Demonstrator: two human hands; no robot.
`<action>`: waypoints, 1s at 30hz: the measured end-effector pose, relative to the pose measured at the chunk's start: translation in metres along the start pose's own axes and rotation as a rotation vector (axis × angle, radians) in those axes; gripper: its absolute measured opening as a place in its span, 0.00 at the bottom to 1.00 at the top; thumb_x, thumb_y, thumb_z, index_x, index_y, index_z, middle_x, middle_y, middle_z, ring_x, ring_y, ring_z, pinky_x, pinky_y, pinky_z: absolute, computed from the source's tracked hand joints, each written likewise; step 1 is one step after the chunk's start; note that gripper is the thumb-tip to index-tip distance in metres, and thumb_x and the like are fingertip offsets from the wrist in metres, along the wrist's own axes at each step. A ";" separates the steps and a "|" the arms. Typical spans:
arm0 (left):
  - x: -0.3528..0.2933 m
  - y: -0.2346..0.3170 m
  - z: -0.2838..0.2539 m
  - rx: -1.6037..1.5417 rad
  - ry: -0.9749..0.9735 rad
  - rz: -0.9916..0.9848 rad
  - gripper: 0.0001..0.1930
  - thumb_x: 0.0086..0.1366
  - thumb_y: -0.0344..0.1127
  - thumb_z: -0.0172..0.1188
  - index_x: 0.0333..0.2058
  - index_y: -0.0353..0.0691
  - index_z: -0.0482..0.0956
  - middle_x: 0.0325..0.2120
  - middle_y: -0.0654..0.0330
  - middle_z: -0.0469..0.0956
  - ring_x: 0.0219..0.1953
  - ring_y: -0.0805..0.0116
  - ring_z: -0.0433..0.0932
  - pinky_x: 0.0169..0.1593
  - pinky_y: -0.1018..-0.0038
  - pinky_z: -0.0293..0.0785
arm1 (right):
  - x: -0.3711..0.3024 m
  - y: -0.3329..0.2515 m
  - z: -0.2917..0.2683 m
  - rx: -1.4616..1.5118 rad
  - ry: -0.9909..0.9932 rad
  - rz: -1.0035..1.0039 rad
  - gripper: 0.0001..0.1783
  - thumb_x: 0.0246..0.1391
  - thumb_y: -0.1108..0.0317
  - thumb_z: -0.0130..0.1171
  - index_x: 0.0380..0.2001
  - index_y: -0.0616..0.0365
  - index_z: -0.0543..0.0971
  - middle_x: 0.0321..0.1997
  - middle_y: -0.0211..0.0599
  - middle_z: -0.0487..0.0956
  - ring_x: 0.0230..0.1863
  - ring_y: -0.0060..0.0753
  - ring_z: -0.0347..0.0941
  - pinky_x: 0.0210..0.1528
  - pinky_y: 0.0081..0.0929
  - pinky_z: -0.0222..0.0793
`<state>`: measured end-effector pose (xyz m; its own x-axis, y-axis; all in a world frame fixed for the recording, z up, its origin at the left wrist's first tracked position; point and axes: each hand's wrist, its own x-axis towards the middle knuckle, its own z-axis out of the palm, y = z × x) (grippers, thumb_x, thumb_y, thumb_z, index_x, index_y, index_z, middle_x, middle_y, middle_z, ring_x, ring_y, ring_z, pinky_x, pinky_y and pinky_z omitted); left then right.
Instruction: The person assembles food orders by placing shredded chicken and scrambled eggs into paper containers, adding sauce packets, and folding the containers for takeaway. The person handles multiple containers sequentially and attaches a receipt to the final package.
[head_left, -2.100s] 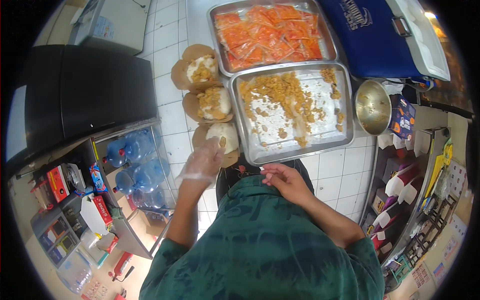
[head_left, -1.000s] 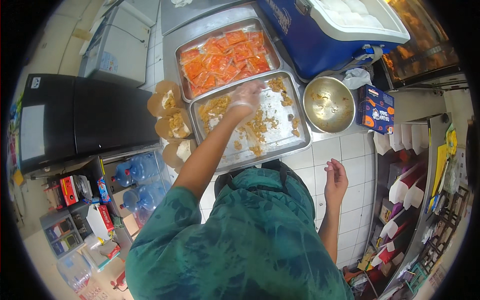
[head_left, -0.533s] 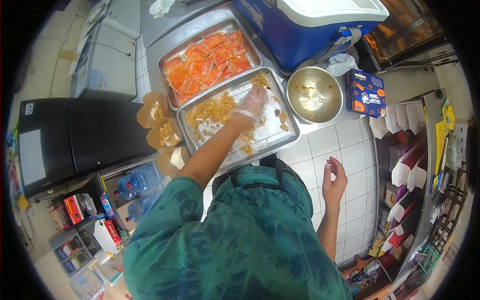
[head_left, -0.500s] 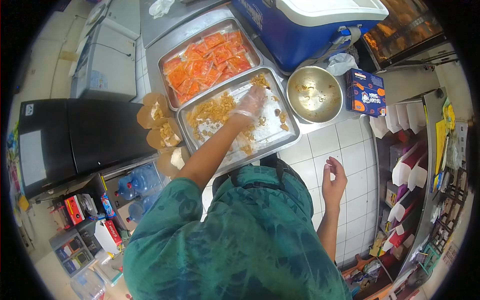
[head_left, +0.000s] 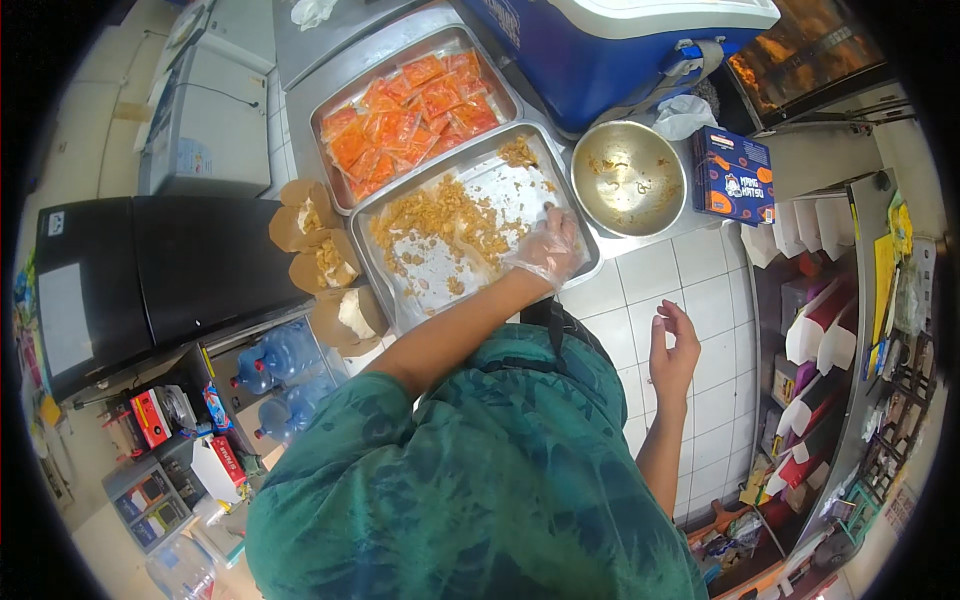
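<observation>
A shallow metal tray [head_left: 440, 322] lies at the front of the table with golden-brown fried crumbs [head_left: 435, 215] spread over its left and middle. A smaller clump [head_left: 517, 152] sits by its far edge. My left hand [head_left: 553, 245], in a clear plastic glove, reaches across to the tray's right side, near a steel bowl [head_left: 630, 185] smeared with food bits. Its fingers are bent together against the tray; whatever is between them is hidden. Off to the right, my bare right hand [head_left: 675, 345] hangs over the floor, empty, fingers loosely curved and thumb apart.
Behind is another metal tray [head_left: 335, 190] with orange-red sachets [head_left: 415, 115]. Open brown food boxes [head_left: 350, 320] line the left side. A blue cooler [head_left: 600, 70] and a dark-blue printed box [head_left: 733, 175] stand beyond the bowl. Shelves with white cartons [head_left: 810, 335] are at right.
My left hand has moved from the tray's middle to its right side, toward me. Crumbs from the right now lie gathered nearer the middle. My right hand stays nearly in place.
</observation>
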<state>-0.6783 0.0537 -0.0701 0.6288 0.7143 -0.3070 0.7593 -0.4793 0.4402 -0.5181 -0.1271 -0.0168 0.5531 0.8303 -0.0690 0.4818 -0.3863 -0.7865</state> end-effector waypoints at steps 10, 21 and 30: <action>0.019 -0.041 0.041 0.103 0.048 0.206 0.14 0.56 0.29 0.51 0.43 0.39 0.70 0.43 0.49 0.66 0.46 0.51 0.74 0.43 0.62 0.77 | 0.001 0.006 0.006 -0.036 -0.071 -0.053 0.14 0.55 0.72 0.54 0.44 0.65 0.75 0.39 0.45 0.79 0.38 0.37 0.76 0.44 0.30 0.70; -0.110 -0.057 -0.045 -0.749 0.665 -0.030 0.11 0.60 0.37 0.59 0.37 0.36 0.74 0.36 0.52 0.72 0.40 0.56 0.73 0.45 0.64 0.69 | 0.016 -0.003 0.021 -0.071 -0.172 -0.125 0.14 0.57 0.70 0.54 0.46 0.65 0.75 0.40 0.43 0.79 0.40 0.31 0.76 0.46 0.27 0.69; -0.279 -0.192 -0.057 0.119 0.764 -0.387 0.17 0.55 0.28 0.58 0.45 0.39 0.70 0.42 0.48 0.71 0.45 0.49 0.72 0.49 0.61 0.70 | 0.037 -0.045 0.058 -0.110 -0.346 -0.296 0.14 0.57 0.70 0.53 0.45 0.65 0.75 0.40 0.44 0.79 0.39 0.34 0.76 0.46 0.29 0.69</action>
<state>-1.0089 -0.0247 -0.0209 0.0701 0.9650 0.2527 0.9363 -0.1511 0.3172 -0.5584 -0.0553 -0.0193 0.1307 0.9892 -0.0662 0.6640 -0.1369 -0.7351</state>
